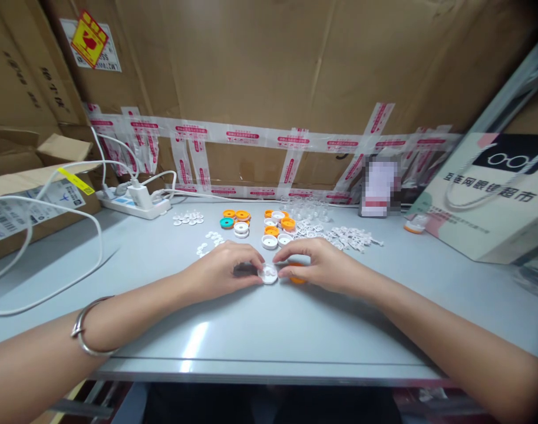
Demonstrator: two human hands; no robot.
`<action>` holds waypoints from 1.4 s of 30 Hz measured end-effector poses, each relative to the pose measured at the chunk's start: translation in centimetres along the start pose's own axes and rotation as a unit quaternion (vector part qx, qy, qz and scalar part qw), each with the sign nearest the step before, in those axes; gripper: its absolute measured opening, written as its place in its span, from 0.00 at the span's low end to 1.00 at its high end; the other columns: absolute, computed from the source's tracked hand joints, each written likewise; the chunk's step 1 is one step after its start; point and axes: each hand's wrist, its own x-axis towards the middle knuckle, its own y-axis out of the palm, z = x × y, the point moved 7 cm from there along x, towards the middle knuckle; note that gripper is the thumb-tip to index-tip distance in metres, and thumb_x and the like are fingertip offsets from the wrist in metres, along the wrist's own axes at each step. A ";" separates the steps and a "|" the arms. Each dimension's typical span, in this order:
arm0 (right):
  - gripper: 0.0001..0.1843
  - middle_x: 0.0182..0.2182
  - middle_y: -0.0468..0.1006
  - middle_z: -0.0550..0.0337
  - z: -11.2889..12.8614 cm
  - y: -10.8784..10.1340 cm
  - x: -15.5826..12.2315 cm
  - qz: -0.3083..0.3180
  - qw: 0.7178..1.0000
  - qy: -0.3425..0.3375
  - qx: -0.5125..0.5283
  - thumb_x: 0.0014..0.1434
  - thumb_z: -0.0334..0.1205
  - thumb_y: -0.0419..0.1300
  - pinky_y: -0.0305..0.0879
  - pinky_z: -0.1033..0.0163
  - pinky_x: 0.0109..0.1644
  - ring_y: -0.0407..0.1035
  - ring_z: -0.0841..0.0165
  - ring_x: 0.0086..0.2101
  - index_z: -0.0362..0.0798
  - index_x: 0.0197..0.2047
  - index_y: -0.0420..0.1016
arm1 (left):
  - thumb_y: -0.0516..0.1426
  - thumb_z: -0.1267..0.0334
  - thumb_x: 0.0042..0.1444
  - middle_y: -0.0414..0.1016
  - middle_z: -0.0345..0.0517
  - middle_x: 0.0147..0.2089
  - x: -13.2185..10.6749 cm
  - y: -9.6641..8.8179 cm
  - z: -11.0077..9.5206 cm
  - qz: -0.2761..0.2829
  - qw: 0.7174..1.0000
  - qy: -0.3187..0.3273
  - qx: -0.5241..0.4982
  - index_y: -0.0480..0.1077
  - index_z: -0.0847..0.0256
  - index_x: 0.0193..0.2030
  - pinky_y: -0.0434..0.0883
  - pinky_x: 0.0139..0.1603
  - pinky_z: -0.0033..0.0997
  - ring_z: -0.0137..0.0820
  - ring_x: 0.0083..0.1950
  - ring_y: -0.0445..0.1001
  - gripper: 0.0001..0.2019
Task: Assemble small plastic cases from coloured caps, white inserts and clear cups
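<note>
Here, a white disc sits at the left fingertips

From my remote post I see the left hand (224, 268) pinching the white disc (269, 274) at its left edge, thumb and forefinger clamped on it, low over the middle of the bench (233, 330). The right hand (324, 266) faces it from the other side, thumb and forefinger apart, just beside the disc; I cannot tell whether they touch it. Under the right hand I make out an orange wheel (299, 279), partly hidden.

Beyond the hands I have a group of orange and white wheels (269, 242), and to its left a smaller group with a teal wheel (227, 223). Small white discs (188, 218) lie farther left. A heap of white plastic pieces (352, 238) spreads to the right, with clear plastic parts (310, 209) behind it, near a partly blurred phone (377, 185).
</note>
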 end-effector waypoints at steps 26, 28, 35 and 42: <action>0.09 0.37 0.74 0.53 1.3 2.5 -0.2 -0.036 0.981 -0.164 -0.092 0.57 0.39 0.56 0.65 0.61 0.43 0.69 0.67 0.38 0.45 0.32 0.74 | 0.57 0.62 0.54 0.76 0.45 0.37 0.0 0.1 0.4 0.006 1.000 0.003 0.002 0.72 0.63 0.29 0.68 0.38 0.25 0.27 0.36 0.73 0.07; 0.08 0.37 0.73 0.53 1.4 2.4 -0.1 -0.021 0.981 -0.161 -0.104 0.57 0.39 0.57 0.64 0.61 0.43 0.68 0.67 0.38 0.45 0.32 0.74 | 0.57 0.62 0.54 0.75 0.45 0.37 0.0 0.2 0.5 0.012 1.000 0.000 0.007 0.72 0.63 0.29 0.67 0.39 0.25 0.27 0.36 0.73 0.07; 0.08 0.33 0.71 0.54 2.2 2.5 0.3 0.020 0.977 -0.162 -0.138 0.57 0.38 0.55 0.63 0.62 0.40 0.66 0.67 0.35 0.45 0.30 0.73 | 0.56 0.63 0.55 0.75 0.45 0.37 -0.1 0.2 0.1 0.017 0.999 0.004 0.030 0.71 0.63 0.29 0.66 0.39 0.26 0.28 0.38 0.73 0.07; 0.08 0.33 0.71 0.53 2.7 2.6 0.1 0.019 0.972 -0.169 -0.164 0.57 0.36 0.55 0.63 0.62 0.39 0.66 0.67 0.35 0.45 0.30 0.73 | 0.56 0.63 0.55 0.75 0.46 0.37 -0.2 0.3 -0.1 0.020 0.999 0.005 0.043 0.70 0.63 0.29 0.66 0.39 0.25 0.29 0.39 0.73 0.07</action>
